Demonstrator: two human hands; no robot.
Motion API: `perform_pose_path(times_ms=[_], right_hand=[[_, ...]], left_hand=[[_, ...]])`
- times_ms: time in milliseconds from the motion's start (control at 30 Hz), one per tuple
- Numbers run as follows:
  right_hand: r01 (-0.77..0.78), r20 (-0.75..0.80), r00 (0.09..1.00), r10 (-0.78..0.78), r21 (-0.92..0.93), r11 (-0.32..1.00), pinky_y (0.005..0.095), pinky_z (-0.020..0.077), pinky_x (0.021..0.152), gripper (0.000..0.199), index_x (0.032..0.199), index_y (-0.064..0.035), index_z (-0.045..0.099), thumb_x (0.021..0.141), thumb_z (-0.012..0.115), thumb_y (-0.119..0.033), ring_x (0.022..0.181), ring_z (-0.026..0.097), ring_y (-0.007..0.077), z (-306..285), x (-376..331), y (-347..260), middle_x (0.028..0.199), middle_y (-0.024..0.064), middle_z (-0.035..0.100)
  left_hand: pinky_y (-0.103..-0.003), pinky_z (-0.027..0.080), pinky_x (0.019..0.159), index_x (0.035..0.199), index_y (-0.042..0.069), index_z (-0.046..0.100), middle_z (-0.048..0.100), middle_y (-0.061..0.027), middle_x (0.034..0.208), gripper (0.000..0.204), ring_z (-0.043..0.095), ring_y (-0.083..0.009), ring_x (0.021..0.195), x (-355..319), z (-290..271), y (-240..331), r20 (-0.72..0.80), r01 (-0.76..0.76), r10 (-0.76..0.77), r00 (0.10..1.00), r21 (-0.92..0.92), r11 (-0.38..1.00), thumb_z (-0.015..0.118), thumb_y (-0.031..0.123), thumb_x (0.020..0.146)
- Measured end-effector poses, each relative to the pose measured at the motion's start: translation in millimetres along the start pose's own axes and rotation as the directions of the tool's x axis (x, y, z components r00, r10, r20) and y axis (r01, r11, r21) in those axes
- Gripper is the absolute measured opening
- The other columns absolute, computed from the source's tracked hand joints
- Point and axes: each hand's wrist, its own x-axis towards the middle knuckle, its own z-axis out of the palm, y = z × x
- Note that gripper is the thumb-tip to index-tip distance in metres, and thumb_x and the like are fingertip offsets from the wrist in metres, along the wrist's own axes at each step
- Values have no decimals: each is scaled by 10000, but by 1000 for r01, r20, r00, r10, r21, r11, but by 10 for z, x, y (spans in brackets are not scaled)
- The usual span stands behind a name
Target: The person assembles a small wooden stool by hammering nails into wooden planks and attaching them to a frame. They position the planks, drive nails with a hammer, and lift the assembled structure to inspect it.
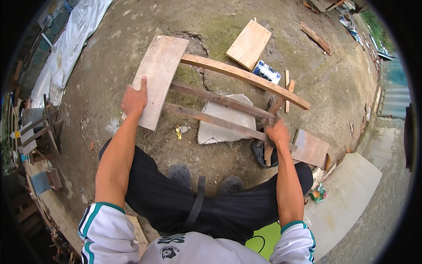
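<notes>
A rough wooden frame lies on the dirt ground before me: a pale board at its left end and three long slats running right from it. My left hand rests flat on the near left edge of the pale board. My right hand is closed around the right end of the nearest slat, where a short upright piece crosses it. A flat grey stone slab lies under the slats. I sit or squat with my shoes just short of the frame.
A square plywood piece and a blue-and-white can lie beyond the frame. A dark board sits right of my right hand. White sheeting and wooden stools are at left. A concrete slab is at right.
</notes>
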Motion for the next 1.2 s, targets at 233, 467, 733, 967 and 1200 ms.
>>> perform_pose_path(times_ms=[233, 467, 733, 967, 1200], right_hand=[[19, 23, 1000, -19, 1, 1000, 507, 502, 916, 789, 1427, 116, 310, 825, 592, -310, 1080, 644, 431, 24, 105, 46, 1153, 316, 649], [28, 31, 999, -29, 44, 999, 484, 507, 923, 841, 1448, 156, 252, 809, 595, -270, 1085, 642, 423, 52, 151, 97, 1144, 322, 649], [4, 57, 998, -4, 16, 1000, 473, 516, 902, 883, 1474, 150, 204, 835, 608, -307, 1068, 652, 411, 36, 97, 50, 1153, 300, 656], [275, -141, 952, -271, 4, 962, 477, 546, 734, 638, 1152, 94, 576, 929, 569, -503, 834, 701, 403, -201, -286, -216, 965, 250, 711], [-589, 666, 664, -340, 746, 312, 457, 538, 867, 1013, 1358, 94, 414, 863, 475, -788, 1001, 649, 352, 343, -952, -673, 1200, 273, 600]], left_hand=[[-507, 452, 982, 1275, -12, 571, 638, -253, 1225, 927, 602, -408, 1171, 12, -2, 12, -25, -18, 17, 1000, -4, 1000, 386, 797, 862], [-509, 450, 989, 1287, -26, 561, 633, -257, 1236, 951, 599, -409, 1177, 7, 26, 23, -24, -17, 17, 1000, 4, 1000, 374, 804, 860], [-515, 437, 1004, 1298, -9, 563, 625, -259, 1256, 954, 587, -401, 1203, 22, 72, 0, -25, -19, 19, 999, 3, 1000, 361, 813, 859], [-510, 416, 1034, 1373, 16, 527, 598, -247, 1316, 984, 563, -392, 1246, 58, 41, 16, -5, -20, 20, 1000, 38, 999, 347, 829, 848], [-497, 406, 1047, 1413, 9, 500, 585, -240, 1343, 1029, 547, -381, 1272, 184, 74, -73, 9, -31, 31, 999, 6, 999, 367, 843, 825]])
